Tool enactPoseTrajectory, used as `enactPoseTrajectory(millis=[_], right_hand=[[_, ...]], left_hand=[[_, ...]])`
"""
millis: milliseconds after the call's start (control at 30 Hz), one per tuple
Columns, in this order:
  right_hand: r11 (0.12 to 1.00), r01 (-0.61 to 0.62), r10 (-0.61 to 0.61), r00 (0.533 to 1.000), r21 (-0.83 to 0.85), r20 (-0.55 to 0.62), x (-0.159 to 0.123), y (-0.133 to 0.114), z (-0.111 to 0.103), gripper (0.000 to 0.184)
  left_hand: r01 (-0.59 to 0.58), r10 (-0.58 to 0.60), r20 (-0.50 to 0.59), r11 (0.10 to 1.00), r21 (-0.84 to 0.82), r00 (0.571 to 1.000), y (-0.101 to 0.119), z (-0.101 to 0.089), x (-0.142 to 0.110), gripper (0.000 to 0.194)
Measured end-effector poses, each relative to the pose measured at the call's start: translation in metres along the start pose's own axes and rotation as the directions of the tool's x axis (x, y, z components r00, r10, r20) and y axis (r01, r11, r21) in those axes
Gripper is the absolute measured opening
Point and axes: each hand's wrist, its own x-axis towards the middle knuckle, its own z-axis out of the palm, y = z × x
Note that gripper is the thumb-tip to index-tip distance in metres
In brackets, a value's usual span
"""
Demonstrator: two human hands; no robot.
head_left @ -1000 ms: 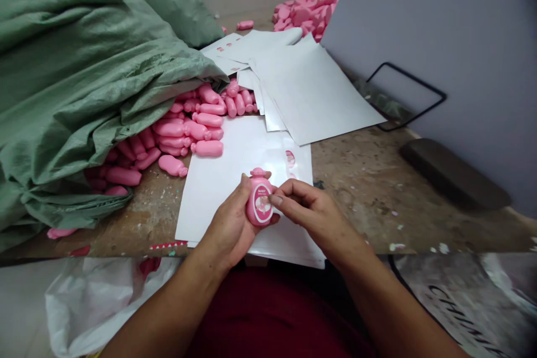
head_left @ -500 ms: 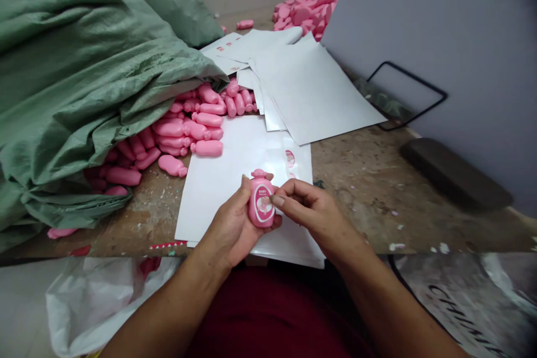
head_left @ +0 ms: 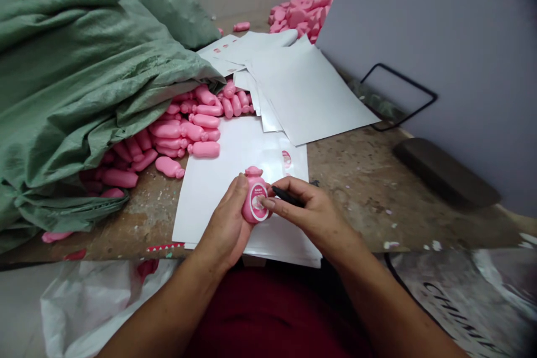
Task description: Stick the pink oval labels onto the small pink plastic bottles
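My left hand (head_left: 226,221) is closed around a small pink plastic bottle (head_left: 248,213), holding it tilted above the white sheet. An oval label (head_left: 259,203) with white rim, lettering and a picture faces up on its front. My right hand (head_left: 319,207) is closed on a slim black tool (head_left: 287,196), whose kind I cannot make out; its thumb and fingertips touch the label's right edge. Beneath both hands lies a white sticker sheet (head_left: 201,201), with a pink oval sticker (head_left: 286,158) near its right side.
Many pink bottles (head_left: 168,131) spill from a green sack (head_left: 92,72) on the left. Loose white sheets (head_left: 310,89) lie behind. Farther back is a heap of pink pieces (head_left: 302,14). On the right are a black wire frame (head_left: 434,95) and a dark block (head_left: 447,173) on the worn table (head_left: 348,207).
The bottle has tilted and turned slightly in my left hand. The black tool in my right hand has come into sight. The whole view has shifted a little.
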Motion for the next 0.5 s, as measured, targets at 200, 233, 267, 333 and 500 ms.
enactPoseTrajectory(millis=[200, 233, 267, 333, 500], right_hand=[[1.000, -0.001, 0.001, 1.000, 0.008, 0.014, 0.002, 0.001, 0.005, 0.028], [1.000, 0.000, 0.000, 1.000, 0.026, 0.011, 0.002, 0.003, 0.005, 0.029], [0.999, 0.000, 0.000, 1.000, 0.049, 0.007, 0.001, 0.004, 0.005, 0.029], [0.994, -0.009, 0.010, 1.000, 0.107, -0.003, 0.001, 0.008, 0.005, 0.029], [0.980, -0.029, 0.030, 1.000, 0.196, -0.002, 0.000, 0.010, 0.004, 0.031]], left_hand=[[0.125, -0.124, 0.015, 0.991, -0.044, 0.992, -0.001, -0.002, 0.002, 0.030], [0.161, -0.160, 0.019, 0.985, -0.061, 0.987, 0.000, -0.002, 0.002, 0.031], [0.188, -0.187, 0.018, 0.979, -0.076, 0.982, 0.002, -0.001, 0.002, 0.031], [0.215, -0.217, -0.007, 0.972, -0.097, 0.976, 0.005, 0.001, 0.002, 0.032], [0.196, -0.201, -0.045, 0.975, -0.101, 0.979, 0.008, 0.007, 0.001, 0.037]])
